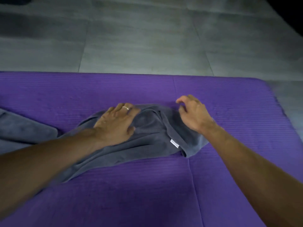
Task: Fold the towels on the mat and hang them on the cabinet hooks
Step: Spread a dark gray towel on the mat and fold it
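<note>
Fingers spread, the left hand (115, 124) is pressing flat on the grey towel (147, 138); the right hand (192, 113) is hovering just above, fingers curled, holding nothing.

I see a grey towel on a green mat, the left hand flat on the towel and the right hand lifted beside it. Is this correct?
Not quite: the mat is purple, not green, as the head view shows. The rest holds: the left hand lies flat on the grey towel, and the right hand is lifted beside it.

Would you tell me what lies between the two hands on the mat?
In the head view, a bunched ridge of the grey towel lies between the left hand and the right hand.
</note>
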Demonstrator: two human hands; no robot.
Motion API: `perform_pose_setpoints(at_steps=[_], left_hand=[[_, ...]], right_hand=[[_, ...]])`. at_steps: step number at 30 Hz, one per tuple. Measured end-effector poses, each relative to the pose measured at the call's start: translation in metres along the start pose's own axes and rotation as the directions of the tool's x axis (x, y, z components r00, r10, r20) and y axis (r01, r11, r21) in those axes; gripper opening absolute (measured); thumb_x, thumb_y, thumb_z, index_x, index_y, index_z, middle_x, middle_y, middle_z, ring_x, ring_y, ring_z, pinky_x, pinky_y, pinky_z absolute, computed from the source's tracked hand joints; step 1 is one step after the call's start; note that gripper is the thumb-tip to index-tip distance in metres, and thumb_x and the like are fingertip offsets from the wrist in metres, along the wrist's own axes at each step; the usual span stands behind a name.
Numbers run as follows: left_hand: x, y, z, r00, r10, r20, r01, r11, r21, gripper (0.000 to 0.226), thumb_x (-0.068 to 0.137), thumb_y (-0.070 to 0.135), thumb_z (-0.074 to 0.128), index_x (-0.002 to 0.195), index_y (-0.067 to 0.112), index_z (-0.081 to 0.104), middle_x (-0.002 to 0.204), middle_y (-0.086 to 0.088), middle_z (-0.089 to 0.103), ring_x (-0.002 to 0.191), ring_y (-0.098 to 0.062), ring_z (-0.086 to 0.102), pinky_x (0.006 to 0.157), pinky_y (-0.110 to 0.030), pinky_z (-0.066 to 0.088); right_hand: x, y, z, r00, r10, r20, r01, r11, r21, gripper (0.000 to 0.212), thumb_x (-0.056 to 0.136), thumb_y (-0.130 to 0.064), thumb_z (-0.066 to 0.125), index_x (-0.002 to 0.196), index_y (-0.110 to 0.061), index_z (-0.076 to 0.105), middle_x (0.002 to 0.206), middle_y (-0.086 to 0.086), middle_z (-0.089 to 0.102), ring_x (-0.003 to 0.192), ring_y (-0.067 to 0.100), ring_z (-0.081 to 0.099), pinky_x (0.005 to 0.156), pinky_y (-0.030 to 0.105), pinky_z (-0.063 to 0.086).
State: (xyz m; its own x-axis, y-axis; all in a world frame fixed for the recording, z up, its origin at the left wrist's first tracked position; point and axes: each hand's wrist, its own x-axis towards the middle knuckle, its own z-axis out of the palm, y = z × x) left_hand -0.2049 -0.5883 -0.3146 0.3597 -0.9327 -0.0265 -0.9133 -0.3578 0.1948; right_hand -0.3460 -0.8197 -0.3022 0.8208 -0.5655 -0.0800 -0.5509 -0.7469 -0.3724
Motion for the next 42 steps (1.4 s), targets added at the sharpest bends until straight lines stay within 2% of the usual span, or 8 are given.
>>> perform_pose_setpoints(at_steps=[9, 15, 18, 21, 29, 35, 40, 42], left_hand=[[0.058, 0.131, 0.04, 0.928, 0.35, 0.126, -0.356, 0.934, 0.028, 0.055, 0.089, 0.026, 0.058, 0.142, 0.03, 0.043, 0.154, 0.0, 0.031, 0.145, -0.02, 0.022, 0.118, -0.04, 0.012], [0.078, 0.14, 0.013, 0.987, -0.034, 0.158, 0.121, 0.801, -0.587, 0.018, 0.085, 0.015, 0.047, 0.075, 0.027, 0.056, 0.082, 0.003, 0.066, 0.084, -0.022, 0.062, 0.075, -0.041, 0.049], [0.087, 0.137, 0.0, 0.96, -0.182, 0.215, 0.278, 0.74, -0.613, 0.019, 0.09, 0.01, 0.048, 0.078, 0.019, 0.059, 0.084, -0.003, 0.066, 0.082, -0.024, 0.061, 0.074, -0.039, 0.048], [0.091, 0.136, -0.005, 0.915, -0.265, 0.304, 0.403, 0.635, -0.659, 0.016, 0.092, 0.01, 0.051, 0.087, 0.014, 0.066, 0.087, -0.001, 0.067, 0.085, -0.019, 0.062, 0.078, -0.035, 0.05], [0.104, 0.153, -0.032, 0.867, -0.42, 0.268, 0.424, 0.34, -0.839, 0.013, 0.09, 0.022, 0.064, 0.082, 0.013, 0.066, 0.071, -0.001, 0.065, 0.062, -0.008, 0.061, 0.055, -0.018, 0.045], [0.158, 0.163, -0.038, 0.88, -0.471, 0.062, 0.393, 0.65, -0.65, 0.022, 0.092, 0.035, 0.057, 0.075, 0.02, 0.057, 0.086, -0.004, 0.063, 0.084, -0.024, 0.058, 0.068, -0.028, 0.04], [0.171, 0.165, -0.005, 0.902, -0.431, -0.014, 0.391, 0.83, -0.398, 0.04, 0.09, 0.027, 0.055, 0.128, 0.018, 0.05, 0.127, -0.012, 0.054, 0.119, -0.032, 0.05, 0.099, -0.047, 0.043], [0.143, 0.176, 0.014, 0.945, -0.326, -0.011, 0.3, 0.885, -0.357, 0.046, 0.089, 0.025, 0.057, 0.132, 0.016, 0.047, 0.128, -0.013, 0.049, 0.119, -0.033, 0.047, 0.098, -0.047, 0.043]], right_hand=[[-0.106, 0.117, -0.001, 0.997, 0.015, 0.078, -0.015, 1.0, -0.008, 0.048, 0.073, -0.018, 0.073, 0.12, -0.02, 0.065, 0.143, 0.01, 0.047, 0.122, 0.035, 0.053, 0.094, 0.053, 0.048], [-0.11, 0.112, 0.003, 0.998, 0.01, -0.069, -0.002, 0.994, 0.108, 0.025, 0.079, -0.012, 0.064, 0.103, -0.017, 0.065, 0.134, 0.001, 0.056, 0.126, 0.024, 0.05, 0.098, 0.042, 0.044], [-0.112, 0.116, 0.004, 0.991, 0.034, 0.131, -0.04, 0.999, 0.037, 0.068, 0.077, -0.019, 0.069, 0.14, -0.025, 0.045, 0.152, -0.004, 0.037, 0.145, 0.018, 0.025, 0.114, 0.042, 0.023], [-0.1, 0.116, 0.01, 0.994, 0.103, -0.035, -0.095, 0.977, 0.192, 0.028, 0.085, -0.027, 0.071, 0.111, -0.018, 0.068, 0.146, 0.002, 0.047, 0.142, 0.024, 0.033, 0.115, 0.045, 0.026], [-0.095, 0.101, -0.077, 0.943, 0.294, 0.16, -0.283, 0.446, 0.85, 0.024, 0.085, -0.031, 0.059, 0.067, -0.018, 0.05, 0.068, 0.008, 0.045, 0.065, 0.021, 0.041, 0.061, 0.032, 0.033], [-0.072, 0.124, -0.111, 0.887, 0.379, 0.263, -0.402, 0.356, 0.844, 0.022, 0.098, -0.021, 0.056, 0.077, -0.012, 0.06, 0.071, 0.008, 0.064, 0.065, 0.019, 0.06, 0.063, 0.032, 0.053], [-0.043, 0.139, -0.067, 0.806, 0.455, 0.379, -0.458, 0.071, 0.886, 0.029, 0.094, -0.03, 0.061, 0.118, -0.023, 0.046, 0.112, 0.004, 0.067, 0.097, 0.018, 0.065, 0.09, 0.042, 0.047], [-0.05, 0.145, -0.048, 0.801, 0.507, 0.318, -0.53, 0.353, 0.771, 0.067, 0.084, -0.043, 0.068, 0.14, -0.023, 0.037, 0.131, 0.001, 0.059, 0.114, 0.015, 0.058, 0.103, 0.037, 0.041]])
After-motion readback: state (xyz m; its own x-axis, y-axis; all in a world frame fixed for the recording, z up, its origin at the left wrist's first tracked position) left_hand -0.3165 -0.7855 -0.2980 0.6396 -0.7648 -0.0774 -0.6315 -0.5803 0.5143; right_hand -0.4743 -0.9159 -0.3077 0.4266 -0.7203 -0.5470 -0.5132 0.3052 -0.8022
